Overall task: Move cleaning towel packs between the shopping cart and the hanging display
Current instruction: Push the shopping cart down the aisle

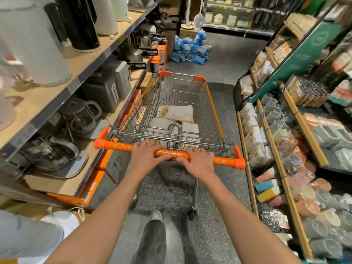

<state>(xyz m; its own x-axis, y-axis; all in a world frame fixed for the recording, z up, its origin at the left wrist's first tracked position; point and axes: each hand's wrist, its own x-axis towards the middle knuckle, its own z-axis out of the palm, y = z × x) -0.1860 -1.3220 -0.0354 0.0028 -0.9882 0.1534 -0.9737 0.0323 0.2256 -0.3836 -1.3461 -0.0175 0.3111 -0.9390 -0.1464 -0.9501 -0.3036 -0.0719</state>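
A wire shopping cart [211,103] with orange trim stands in the aisle in front of me. My left hand [145,156] and my right hand [200,161] both grip its orange handle bar [224,161], side by side near the middle. Inside the basket lie several white cleaning towel packs [177,112], one flat at the far end and others nearer the handle. The hanging display [255,138] on the right carries similar pale towel packs in rows.
Left shelves [80,77] hold kettles, blenders and boxed appliances. Right racks hold cups, bowls and sponges [266,189]. Blue wrapped packs [192,48] lie piled on the floor ahead. The speckled grey aisle floor [224,60] runs forward past the cart.
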